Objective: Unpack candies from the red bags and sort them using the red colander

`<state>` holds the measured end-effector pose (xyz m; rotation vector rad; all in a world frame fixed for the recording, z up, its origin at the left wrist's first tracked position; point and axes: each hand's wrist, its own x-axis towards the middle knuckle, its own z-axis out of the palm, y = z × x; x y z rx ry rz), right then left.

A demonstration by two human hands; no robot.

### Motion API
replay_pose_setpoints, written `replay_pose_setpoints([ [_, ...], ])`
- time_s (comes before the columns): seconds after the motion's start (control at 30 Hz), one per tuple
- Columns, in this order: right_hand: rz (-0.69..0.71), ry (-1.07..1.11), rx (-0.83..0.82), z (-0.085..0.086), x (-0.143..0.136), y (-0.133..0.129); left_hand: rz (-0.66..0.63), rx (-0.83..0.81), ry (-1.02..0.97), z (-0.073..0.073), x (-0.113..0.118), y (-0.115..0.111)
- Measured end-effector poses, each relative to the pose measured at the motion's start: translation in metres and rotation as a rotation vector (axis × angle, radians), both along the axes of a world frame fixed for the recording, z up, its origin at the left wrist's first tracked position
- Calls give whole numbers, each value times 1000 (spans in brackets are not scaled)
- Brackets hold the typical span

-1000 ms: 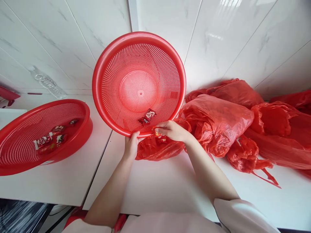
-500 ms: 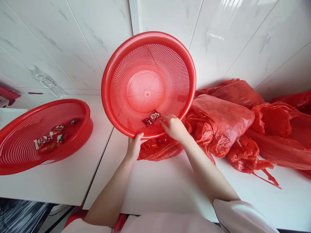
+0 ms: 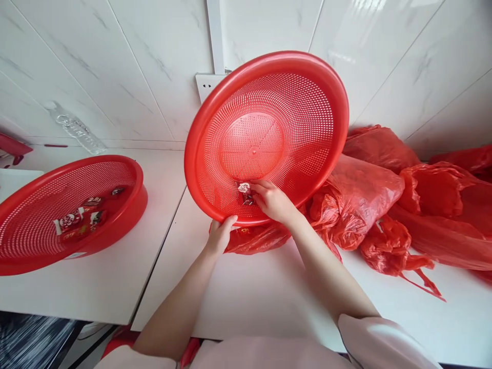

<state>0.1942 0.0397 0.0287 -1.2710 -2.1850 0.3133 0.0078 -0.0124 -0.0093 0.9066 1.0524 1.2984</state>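
Observation:
A red perforated plastic basket [image 3: 253, 136] is tilted up, its open mouth facing me. My left hand [image 3: 220, 234] grips its lower rim, thumb over the edge. Inside, near the bottom wall, two small wrapped candies [image 3: 244, 188] in dark red and white packaging lie together. My right hand [image 3: 272, 200] reaches over the rim with thumb and fingers closed at the right edge of these candies. Beneath the basket, a red plastic bag [image 3: 253, 242] with packaged contents rests on the white table [image 3: 246, 297].
Another red basket [image 3: 132, 200] stands at the left, holding several wrapped snacks [image 3: 71, 220]. Several red plastic bags [image 3: 369, 189] lie along the right side. A clear plastic bottle [image 3: 79, 130] is by the tiled wall, which bears a white socket [image 3: 206, 84].
The basket has swung to the right and tilted, uncovering the wall socket. My left hand moved slightly right with it. The candies shifted on the basket wall beside my right fingers.

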Motion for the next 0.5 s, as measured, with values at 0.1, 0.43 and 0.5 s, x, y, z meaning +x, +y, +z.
replay_pose_setpoints([
  [0.1,14,-83,-55,-2,3,0,-34,5,-48,5,2,1],
  [0.43,-165,104,-119,2,9,2,-49,30,-149,11,1,4],
  [0.5,-159,335,-167,4,12,4,-17,43,-140,10,0,6],
])
